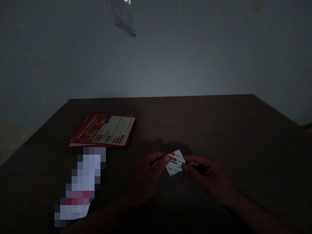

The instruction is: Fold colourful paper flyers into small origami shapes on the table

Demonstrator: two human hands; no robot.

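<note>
A small folded piece of printed paper [175, 165], white with red labels and dark text, is held in front of me over the table. My left hand [149, 175] pinches its left corner, thumb on top. On the opposite side, my right hand [209, 174] grips the right edge between thumb and fingers. The paper sits tilted, like a diamond, and its underside is hidden. Beyond my left hand lies a stack of red and white printed leaflets [113, 130], its edges slightly uneven.
A lit, pixelated rectangular object [84, 182], perhaps a screen, lies left of my left forearm. The dark wooden table [195, 120] reaches back to a grey wall [185, 58]. A clear plastic piece [123, 18] hangs on the wall. The light is dim.
</note>
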